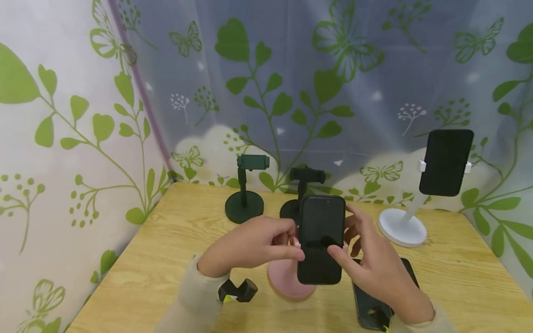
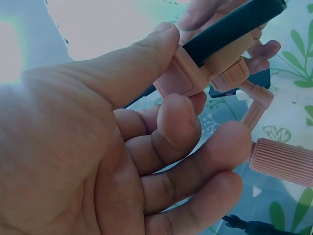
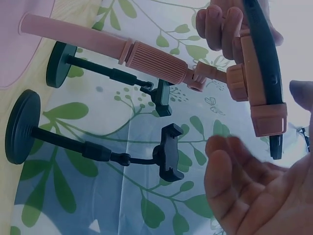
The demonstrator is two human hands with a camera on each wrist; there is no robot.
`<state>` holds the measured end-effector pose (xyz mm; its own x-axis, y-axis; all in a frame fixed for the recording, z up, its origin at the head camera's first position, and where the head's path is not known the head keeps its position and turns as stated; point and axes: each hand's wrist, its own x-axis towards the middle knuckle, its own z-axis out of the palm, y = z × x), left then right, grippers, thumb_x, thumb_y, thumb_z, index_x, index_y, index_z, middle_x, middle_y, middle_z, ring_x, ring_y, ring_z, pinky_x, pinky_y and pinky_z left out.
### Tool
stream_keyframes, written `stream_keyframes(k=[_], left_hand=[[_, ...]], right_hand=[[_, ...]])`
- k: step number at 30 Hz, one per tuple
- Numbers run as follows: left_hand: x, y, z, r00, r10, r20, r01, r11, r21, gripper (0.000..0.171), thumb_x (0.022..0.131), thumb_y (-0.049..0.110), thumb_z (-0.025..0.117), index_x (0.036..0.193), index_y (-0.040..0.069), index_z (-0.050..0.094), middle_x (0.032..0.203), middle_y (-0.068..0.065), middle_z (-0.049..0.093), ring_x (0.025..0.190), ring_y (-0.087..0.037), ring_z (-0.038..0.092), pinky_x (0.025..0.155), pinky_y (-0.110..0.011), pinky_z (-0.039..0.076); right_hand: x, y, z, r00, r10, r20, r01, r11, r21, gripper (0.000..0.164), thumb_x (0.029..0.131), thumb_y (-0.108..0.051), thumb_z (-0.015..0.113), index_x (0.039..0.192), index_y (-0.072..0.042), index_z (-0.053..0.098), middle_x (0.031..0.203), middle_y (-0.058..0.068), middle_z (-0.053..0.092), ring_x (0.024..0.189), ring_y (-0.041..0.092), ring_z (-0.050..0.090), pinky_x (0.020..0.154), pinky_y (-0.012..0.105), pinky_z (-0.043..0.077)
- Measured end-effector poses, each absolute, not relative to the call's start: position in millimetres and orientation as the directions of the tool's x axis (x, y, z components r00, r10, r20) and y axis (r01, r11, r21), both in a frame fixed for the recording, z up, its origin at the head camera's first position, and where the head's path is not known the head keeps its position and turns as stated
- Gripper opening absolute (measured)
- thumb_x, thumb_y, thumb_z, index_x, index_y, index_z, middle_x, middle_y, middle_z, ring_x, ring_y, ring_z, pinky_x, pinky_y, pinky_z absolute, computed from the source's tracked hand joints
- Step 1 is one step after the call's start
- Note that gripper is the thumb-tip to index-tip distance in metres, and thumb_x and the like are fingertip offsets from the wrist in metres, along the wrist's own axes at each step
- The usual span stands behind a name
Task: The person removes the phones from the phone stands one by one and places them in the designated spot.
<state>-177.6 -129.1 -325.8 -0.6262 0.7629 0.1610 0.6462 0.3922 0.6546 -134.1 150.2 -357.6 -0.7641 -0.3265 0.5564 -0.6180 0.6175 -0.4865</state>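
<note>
A black smartphone [image 1: 321,217] sits upright in the clamp of a pink phone stand [image 1: 289,280], whose round base rests on the table. My left hand [image 1: 256,243] pinches one end of the pink clamp [image 2: 180,81] between thumb and index finger, beside the phone's edge; the other fingers curl below it. On the opposite side, my right hand [image 1: 376,261] is held around the phone's edge with relaxed fingers. In the right wrist view its fingertips [image 3: 222,147] are apart from the clamp's end, and its thumb stands on the screen side.
Behind stand a dark green phone stand [image 1: 244,206] and a black one [image 1: 306,175], partly hidden by the phone. At back right a white stand [image 1: 401,226] holds another phone [image 1: 447,162]. A dark phone [image 1: 364,296] lies under my right hand. Patterned cloth [image 1: 266,92] hangs behind the table.
</note>
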Motion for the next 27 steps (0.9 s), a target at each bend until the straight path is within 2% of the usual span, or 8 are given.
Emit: stream_keyframes(k=[6, 11, 13, 16, 19, 22, 25, 27], left_hand=[[-176.6, -129.0, -322.7, -0.634, 0.758, 0.155, 0.648, 0.41, 0.643, 0.02, 0.099, 0.039, 0.07, 0.095, 0.021, 0.062, 0.069, 0.011, 0.056, 0.058, -0.006, 0.053, 0.059, -0.023, 0.045], [-177.3, -127.6, -325.5, -0.626, 0.765, 0.15, 0.646, 0.402, 0.649, 0.021, 0.1, 0.041, 0.069, 0.094, 0.022, 0.061, 0.069, 0.01, 0.055, 0.057, -0.007, 0.051, 0.058, -0.023, 0.043], [-177.6, -127.4, -326.6, -0.62, 0.77, 0.152, 0.651, 0.397, 0.648, 0.021, 0.1, 0.041, 0.069, 0.094, 0.022, 0.061, 0.068, 0.01, 0.054, 0.056, -0.007, 0.051, 0.058, -0.023, 0.043], [-177.3, -127.3, -327.0, -0.618, 0.772, 0.151, 0.652, 0.395, 0.648, 0.021, 0.1, 0.041, 0.068, 0.095, 0.022, 0.061, 0.068, 0.01, 0.054, 0.057, -0.007, 0.051, 0.058, -0.023, 0.043], [-176.4, -127.3, -326.0, -0.62, 0.771, 0.145, 0.648, 0.399, 0.649, 0.02, 0.101, 0.041, 0.068, 0.096, 0.022, 0.062, 0.07, 0.01, 0.056, 0.058, -0.007, 0.053, 0.059, -0.023, 0.045], [-175.8, -126.9, -325.1, -0.62, 0.772, 0.139, 0.645, 0.4, 0.65, 0.02, 0.101, 0.041, 0.067, 0.097, 0.022, 0.062, 0.071, 0.011, 0.058, 0.059, -0.006, 0.055, 0.059, -0.023, 0.046], [-175.4, -126.4, -324.8, -0.619, 0.774, 0.134, 0.644, 0.402, 0.65, 0.019, 0.101, 0.04, 0.067, 0.098, 0.022, 0.062, 0.072, 0.011, 0.058, 0.059, -0.007, 0.055, 0.058, -0.024, 0.046], [-175.1, -125.9, -324.7, -0.617, 0.776, 0.131, 0.643, 0.402, 0.652, 0.018, 0.102, 0.04, 0.066, 0.099, 0.023, 0.063, 0.072, 0.011, 0.059, 0.059, -0.007, 0.055, 0.059, -0.024, 0.046]], right_hand=[[-131.2, 146.7, -353.5, -0.739, -0.25, 0.626, -0.62, 0.616, -0.486, 0.091, 0.092, -0.006, 0.076, 0.163, -0.018, 0.021, 0.149, 0.01, 0.046, 0.112, 0.019, 0.061, 0.071, 0.023, 0.057], [-124.9, 140.4, -343.1, -0.674, -0.207, 0.71, -0.627, 0.668, -0.4, 0.084, 0.089, -0.01, 0.075, 0.159, -0.009, 0.03, 0.159, 0.013, 0.035, 0.127, 0.028, 0.055, 0.078, 0.015, 0.055], [-122.5, 135.3, -335.1, -0.642, -0.196, 0.741, -0.62, 0.701, -0.353, 0.079, 0.089, -0.015, 0.074, 0.156, -0.007, 0.034, 0.159, 0.014, 0.036, 0.123, 0.029, 0.058, 0.075, 0.018, 0.057], [-120.6, 125.8, -320.5, -0.622, -0.181, 0.762, -0.575, 0.766, -0.287, 0.077, 0.093, -0.028, 0.069, 0.158, -0.009, 0.034, 0.16, 0.015, 0.038, 0.097, 0.027, 0.067, 0.062, 0.029, 0.058], [-121.3, 116.0, -306.2, -0.642, -0.181, 0.745, -0.507, 0.829, -0.235, 0.079, 0.096, -0.039, 0.065, 0.161, -0.012, 0.03, 0.162, 0.017, 0.034, 0.09, 0.031, 0.068, 0.046, 0.033, 0.048], [-124.6, 107.3, -294.9, -0.692, -0.196, 0.695, -0.461, 0.861, -0.217, 0.081, 0.097, -0.044, 0.065, 0.162, -0.013, 0.028, 0.165, 0.018, 0.03, 0.11, 0.041, 0.064, 0.043, 0.03, 0.037], [-129.5, 99.9, -286.0, -0.754, -0.227, 0.616, -0.434, 0.877, -0.208, 0.08, 0.098, -0.05, 0.064, 0.16, -0.011, 0.033, 0.165, 0.019, 0.03, 0.117, 0.042, 0.063, 0.044, 0.03, 0.039], [-132.4, 96.0, -281.1, -0.8, -0.249, 0.546, -0.416, 0.886, -0.204, 0.078, 0.1, -0.054, 0.061, 0.159, -0.01, 0.036, 0.164, 0.019, 0.032, 0.107, 0.041, 0.067, 0.044, 0.03, 0.039]])
